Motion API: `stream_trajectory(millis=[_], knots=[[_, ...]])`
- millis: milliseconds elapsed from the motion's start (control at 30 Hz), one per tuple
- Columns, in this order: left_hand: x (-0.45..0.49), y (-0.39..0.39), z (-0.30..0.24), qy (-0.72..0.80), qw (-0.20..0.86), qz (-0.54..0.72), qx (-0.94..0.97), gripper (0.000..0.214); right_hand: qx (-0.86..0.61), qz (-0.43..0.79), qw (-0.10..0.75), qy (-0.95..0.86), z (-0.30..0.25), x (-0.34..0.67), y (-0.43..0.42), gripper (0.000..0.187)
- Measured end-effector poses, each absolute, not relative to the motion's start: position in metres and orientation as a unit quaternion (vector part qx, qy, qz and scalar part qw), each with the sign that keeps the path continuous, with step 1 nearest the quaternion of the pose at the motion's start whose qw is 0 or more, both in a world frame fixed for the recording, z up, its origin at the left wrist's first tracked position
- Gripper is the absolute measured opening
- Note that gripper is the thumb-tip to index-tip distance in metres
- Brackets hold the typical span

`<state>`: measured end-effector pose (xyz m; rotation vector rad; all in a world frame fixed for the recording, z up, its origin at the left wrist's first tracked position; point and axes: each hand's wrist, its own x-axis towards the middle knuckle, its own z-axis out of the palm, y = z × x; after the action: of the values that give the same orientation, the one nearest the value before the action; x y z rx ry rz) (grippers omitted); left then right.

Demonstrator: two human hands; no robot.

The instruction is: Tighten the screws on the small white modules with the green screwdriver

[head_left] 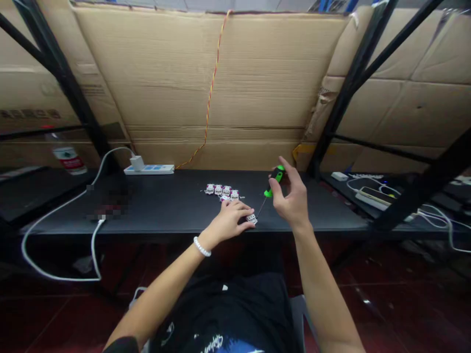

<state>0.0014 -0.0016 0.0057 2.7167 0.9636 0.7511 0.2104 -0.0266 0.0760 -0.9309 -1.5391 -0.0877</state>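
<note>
My left hand (232,218), with a white beaded bracelet at the wrist, rests on the black table and grips a small white part (252,218) between thumb and fingers. A green and black screwdriver (274,181) is held in my right hand (291,196), thumb and fingers around its handle. Its thin shaft slants down to the left, and the tip meets or nearly meets the white part. Several similar white parts with pink-purple bits (222,190) lie in a group just beyond my left hand, which partly hides the nearest ones.
A white power strip (149,169) with a plugged-in charger stands at the back left. Its white cable loops over the table's front edge. Black metal posts (336,98) rise at both sides. A bottle (69,154) stands far left. Cables and a phone-like device (375,197) lie at right.
</note>
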Motion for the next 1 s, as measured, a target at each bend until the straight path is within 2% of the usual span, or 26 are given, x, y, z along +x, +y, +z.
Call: stream_trajectory(millis=[100,200,700,1000], knots=[[0.002,-0.001,0.005,0.323,0.083,0.255,0.908,0.038,-0.375,0.018,0.628,-0.681,0.069,0.212,-0.021,0.062],[0.002,-0.002,0.005,0.324,0.085,0.255,0.907,0.037,-0.376,0.016,0.637,-0.673,0.068,0.213,-0.019,0.064],[0.001,-0.004,0.013,0.312,0.127,0.265,0.904,0.02,-0.381,-0.016,0.669,-0.638,0.074,0.231,-0.024,0.061],[0.014,0.002,0.021,0.294,0.105,0.252,0.916,0.022,-0.378,-0.018,0.673,-0.635,0.076,0.235,-0.025,0.06]])
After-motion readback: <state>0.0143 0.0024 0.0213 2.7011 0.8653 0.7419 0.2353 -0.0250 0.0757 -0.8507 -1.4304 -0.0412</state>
